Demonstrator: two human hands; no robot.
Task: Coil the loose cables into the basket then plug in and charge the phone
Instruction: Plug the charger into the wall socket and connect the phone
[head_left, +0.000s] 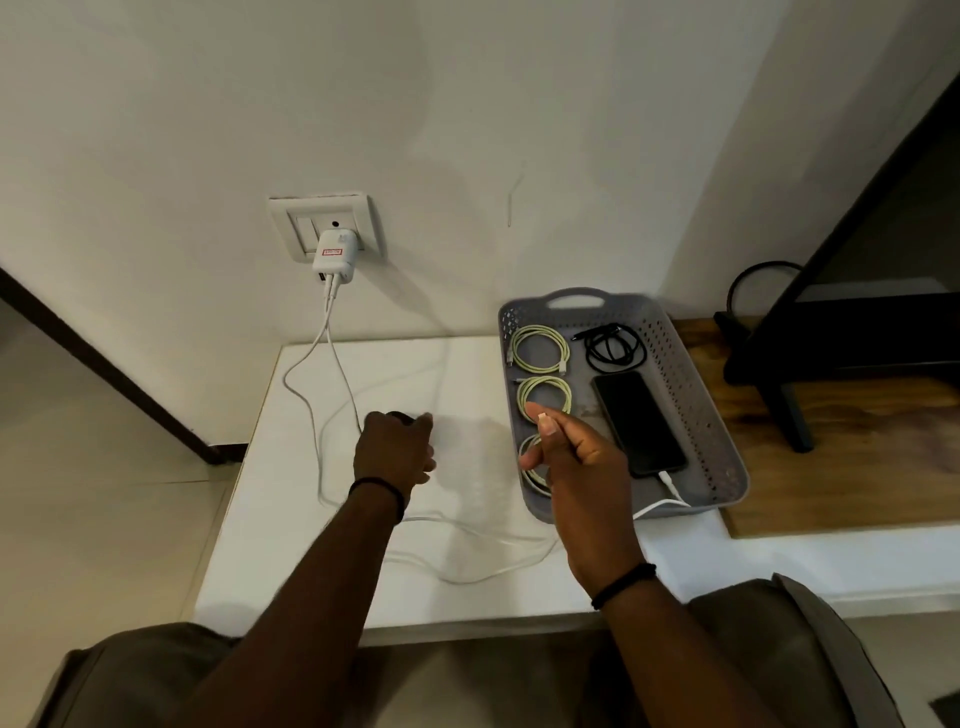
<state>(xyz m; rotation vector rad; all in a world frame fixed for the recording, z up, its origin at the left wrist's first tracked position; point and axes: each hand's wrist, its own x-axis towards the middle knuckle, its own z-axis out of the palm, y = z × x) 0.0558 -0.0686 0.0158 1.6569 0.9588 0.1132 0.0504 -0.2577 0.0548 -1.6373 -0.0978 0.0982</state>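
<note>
basket (696, 374): grey perforated tray on the right side of the white counter (467, 374), handle end toward the far wall. Keeps the coils together, within reach of the charger lead.
coils: three pale green coiled cables (540, 347) in a row down its left side, one black coil (615, 349) at far right. Coiling step looks done.
phone (639, 422): flat, screen up, in basket right of the green coils. White cable (670, 486) plugged into its near end, running out over the near rim.
charger (335, 254): white adapter in wall socket (324, 226), far left. Two white leads drop to the counter, slack looped across it.
left hand (397, 449): fingers curled over a small dark object (399, 414) at one lead's end; can't tell what it is.
right hand (571, 452): over the basket's near-left corner, fingers loosely bent, holding nothing I can make out.
status: likely near finish; charging not confirmable, screen dark.
</note>
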